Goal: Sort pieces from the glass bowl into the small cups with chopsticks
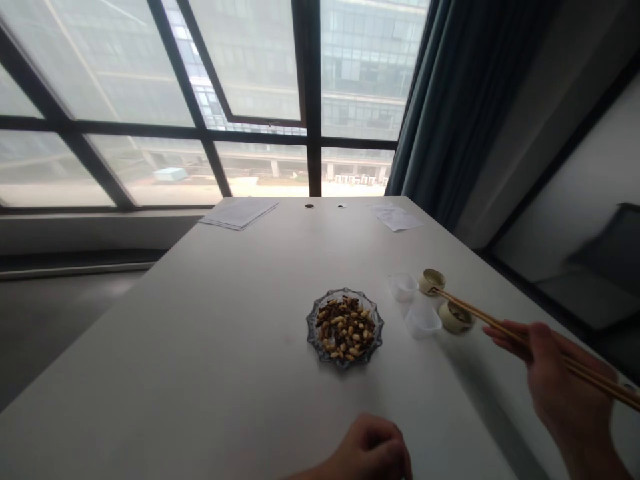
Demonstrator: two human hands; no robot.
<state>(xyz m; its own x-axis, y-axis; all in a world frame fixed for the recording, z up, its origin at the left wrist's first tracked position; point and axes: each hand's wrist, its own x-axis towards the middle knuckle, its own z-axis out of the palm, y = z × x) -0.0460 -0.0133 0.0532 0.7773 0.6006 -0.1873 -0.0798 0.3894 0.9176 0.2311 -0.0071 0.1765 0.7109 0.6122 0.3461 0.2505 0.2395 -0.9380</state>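
Note:
My right hand (563, 383) grips a pair of wooden chopsticks (473, 309) on the right side of the table. Their tips meet over the farther small ceramic cup (426, 283), with a small dark piece, seemingly a seed, at the ends. A second ceramic cup (456, 325) stands nearer, under the chopsticks, with some dark bits inside. At the bottom middle, my left hand (373, 448) rests on the table, its fingers curled into a loose fist. Beyond it sits a scalloped glass bowl (312, 335) full of mixed peanuts and dark seeds (345, 327).
Two clear plastic containers (423, 320) stand between the bowl and the cups. Papers (240, 212) lie at the far left of the white table (210, 333), and a crumpled sheet (396, 217) at the far right. Windows and a dark curtain (440, 120) are behind.

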